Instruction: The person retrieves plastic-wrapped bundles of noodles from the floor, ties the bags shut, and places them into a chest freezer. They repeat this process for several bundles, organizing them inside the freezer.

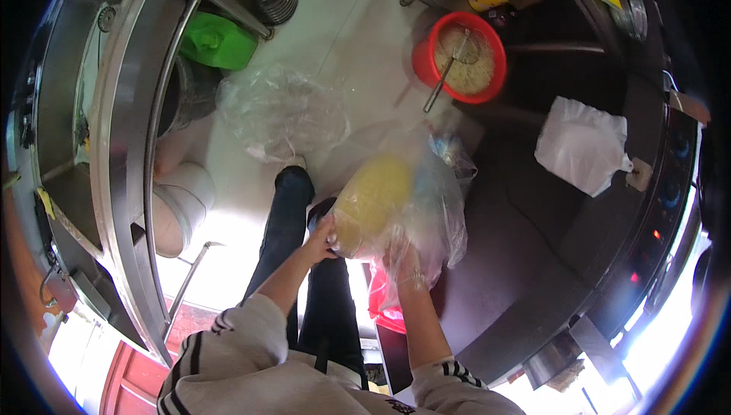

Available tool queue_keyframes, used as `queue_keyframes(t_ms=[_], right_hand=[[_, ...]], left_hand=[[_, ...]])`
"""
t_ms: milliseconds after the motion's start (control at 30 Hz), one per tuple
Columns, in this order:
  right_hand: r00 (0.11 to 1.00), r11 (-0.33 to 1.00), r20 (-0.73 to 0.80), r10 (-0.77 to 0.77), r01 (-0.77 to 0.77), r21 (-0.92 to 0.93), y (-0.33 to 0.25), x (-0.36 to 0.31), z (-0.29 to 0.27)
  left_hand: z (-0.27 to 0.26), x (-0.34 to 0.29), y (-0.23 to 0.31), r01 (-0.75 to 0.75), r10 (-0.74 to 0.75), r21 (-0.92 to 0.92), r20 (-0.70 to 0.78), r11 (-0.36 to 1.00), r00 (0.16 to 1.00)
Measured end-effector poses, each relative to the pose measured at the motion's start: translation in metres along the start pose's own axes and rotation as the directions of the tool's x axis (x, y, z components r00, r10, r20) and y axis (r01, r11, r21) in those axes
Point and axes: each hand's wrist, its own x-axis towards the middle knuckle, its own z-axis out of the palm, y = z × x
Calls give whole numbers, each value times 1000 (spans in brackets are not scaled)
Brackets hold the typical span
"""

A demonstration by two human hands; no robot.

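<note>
I hold a clear plastic bag [426,209] with a pale yellow lump of shredded food [373,198] inside it, at the picture's middle. My left hand [320,241] grips the lump's lower left side through the plastic. My right hand [405,264] is closed on the bag's lower right part, seen through the film. The bag hangs over the edge of a dark counter [518,247]. My dark trouser legs [285,225] stand below on the pale floor.
A red basin [422,53] with pale shredded food and a metal ladle [445,72] sits at the counter's far end. A white plastic bag [582,145] lies on the counter. A crumpled clear bag [282,110] lies on the floor. A steel sink unit [122,148], green jug [217,40] and white bucket [179,205] stand left.
</note>
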Motion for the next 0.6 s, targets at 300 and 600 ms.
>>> queue_keyframes(t_ms=[300,600], right_hand=[[523,-973,834,-177,33,-228,-20,-83,-133],[402,-897,841,362,-97,432,-78,-150,-144]], left_hand=[[-22,75,42,-503,239,-482,-508,718,828],[32,-258,335,-807,821,264,-83,-528,-564]])
